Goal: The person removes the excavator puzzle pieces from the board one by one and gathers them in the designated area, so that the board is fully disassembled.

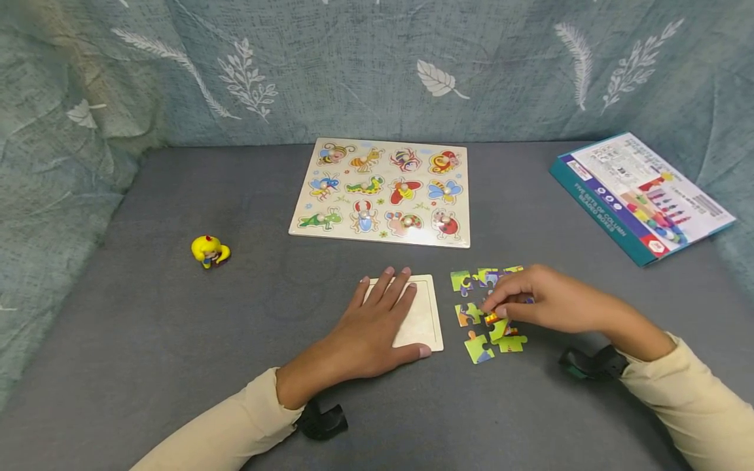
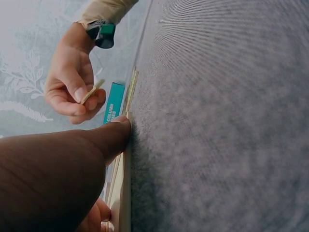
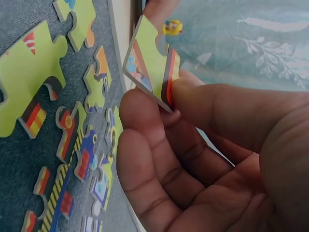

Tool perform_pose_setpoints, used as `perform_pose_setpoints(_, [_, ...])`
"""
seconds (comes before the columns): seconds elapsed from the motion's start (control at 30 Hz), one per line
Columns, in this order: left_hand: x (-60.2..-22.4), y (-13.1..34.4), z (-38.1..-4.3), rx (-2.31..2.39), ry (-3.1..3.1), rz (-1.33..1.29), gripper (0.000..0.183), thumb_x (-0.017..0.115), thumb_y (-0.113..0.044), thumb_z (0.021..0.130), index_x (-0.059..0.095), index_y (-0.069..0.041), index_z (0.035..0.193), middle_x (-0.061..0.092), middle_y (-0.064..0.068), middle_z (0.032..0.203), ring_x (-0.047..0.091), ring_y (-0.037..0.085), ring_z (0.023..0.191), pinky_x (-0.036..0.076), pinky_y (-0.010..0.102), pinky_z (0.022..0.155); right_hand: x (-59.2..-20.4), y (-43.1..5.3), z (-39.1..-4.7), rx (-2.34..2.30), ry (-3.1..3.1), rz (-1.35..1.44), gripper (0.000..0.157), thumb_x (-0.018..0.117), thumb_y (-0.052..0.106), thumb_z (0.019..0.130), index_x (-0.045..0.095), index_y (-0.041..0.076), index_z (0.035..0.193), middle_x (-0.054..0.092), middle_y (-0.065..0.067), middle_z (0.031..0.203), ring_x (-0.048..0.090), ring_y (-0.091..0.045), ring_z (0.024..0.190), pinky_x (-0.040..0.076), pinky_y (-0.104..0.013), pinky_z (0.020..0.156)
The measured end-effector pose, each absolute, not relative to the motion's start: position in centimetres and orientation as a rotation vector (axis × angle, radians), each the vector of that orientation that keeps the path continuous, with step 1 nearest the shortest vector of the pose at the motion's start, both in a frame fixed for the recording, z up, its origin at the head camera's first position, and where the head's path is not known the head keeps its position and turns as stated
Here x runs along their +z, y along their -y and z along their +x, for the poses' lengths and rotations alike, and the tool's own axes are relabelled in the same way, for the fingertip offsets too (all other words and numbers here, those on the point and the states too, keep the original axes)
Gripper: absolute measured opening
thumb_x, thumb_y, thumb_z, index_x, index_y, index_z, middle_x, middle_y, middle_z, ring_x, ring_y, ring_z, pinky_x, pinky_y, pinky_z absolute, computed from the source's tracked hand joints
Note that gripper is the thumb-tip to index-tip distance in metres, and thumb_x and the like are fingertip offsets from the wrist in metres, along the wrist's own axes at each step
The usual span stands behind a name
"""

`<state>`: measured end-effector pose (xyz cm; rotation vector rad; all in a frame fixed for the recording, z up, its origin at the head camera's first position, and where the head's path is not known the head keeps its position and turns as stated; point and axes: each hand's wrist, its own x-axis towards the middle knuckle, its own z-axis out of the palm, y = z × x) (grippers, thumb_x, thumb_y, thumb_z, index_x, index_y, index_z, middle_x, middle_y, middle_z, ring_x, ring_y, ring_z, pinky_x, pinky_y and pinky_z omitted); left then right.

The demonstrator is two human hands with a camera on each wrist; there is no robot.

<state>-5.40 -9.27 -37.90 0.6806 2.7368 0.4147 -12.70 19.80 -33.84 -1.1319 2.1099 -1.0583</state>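
Between thumb and fingers my right hand [image 1: 550, 302] pinches a green jigsaw piece [image 3: 153, 65] with red, black and yellow stripes, raised off the table in the right wrist view. Below and around it lie several other jigsaw pieces [image 1: 480, 349], mostly green and some with blue or orange. My left hand [image 1: 377, 330] rests flat with fingers spread on a pale wooden puzzle tray [image 1: 425, 314], its thumb along the near edge. The palm and fingers hide the tray's left part.
Behind the tray lies a wooden insect peg puzzle board [image 1: 379, 193]. A teal and white box [image 1: 648, 196] sits at the back right. To the left stands a small yellow-haired toy figure [image 1: 209, 251]. A leaf-patterned cloth [image 1: 377, 72] hangs behind the grey table [image 1: 177, 366].
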Motion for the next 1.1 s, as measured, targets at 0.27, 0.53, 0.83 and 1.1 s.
perform_pose_setpoints(0.27, [-37.8,9.3,-5.5,0.418,-2.737,0.679,0.093,0.053,-0.064,0.090,0.019,-0.008,0.156,0.002,0.007,0.163,-0.005,0.024,0.147,-0.002,0.048,0.115,-33.7,-20.7,-12.6,-1.038,-2.103,-1.092,0.015,0.064,0.005,0.095,0.074,0.009,0.105,0.069,0.003,0.102,0.059,-0.011,0.083,0.050,-0.026,0.069])
perform_pose_setpoints(0.53, [-37.7,9.3,-5.5,0.420,-2.736,0.683,0.094,0.054,-0.065,0.089,0.020,-0.008,0.156,0.003,0.008,0.163,-0.004,0.026,0.148,-0.001,0.050,0.114,-33.6,-21.4,-12.3,-1.054,-2.110,-1.101,0.015,0.063,0.003,0.094,0.074,0.011,0.103,0.068,0.002,0.102,0.058,-0.012,0.080,0.049,-0.026,0.064])
perform_pose_setpoints(0.83, [-37.8,9.4,-5.5,0.419,-2.739,0.677,0.094,0.054,-0.065,0.089,0.020,-0.008,0.156,0.003,0.008,0.163,-0.004,0.025,0.148,-0.002,0.050,0.114,-33.7,-22.2,-12.2,-1.080,-2.037,-1.100,0.018,0.061,0.000,0.095,0.073,0.011,0.104,0.071,0.000,0.102,0.061,-0.012,0.079,0.051,-0.027,0.062])
perform_pose_setpoints(1.1, [-38.0,9.3,-5.5,0.423,-2.732,0.679,0.094,0.053,-0.065,0.090,0.020,-0.008,0.156,0.002,0.008,0.163,-0.005,0.025,0.148,-0.001,0.050,0.114,-33.9,-23.2,-12.1,-1.070,-2.043,-1.127,0.020,0.060,-0.002,0.094,0.072,0.011,0.104,0.069,0.001,0.101,0.059,-0.010,0.078,0.050,-0.026,0.062])
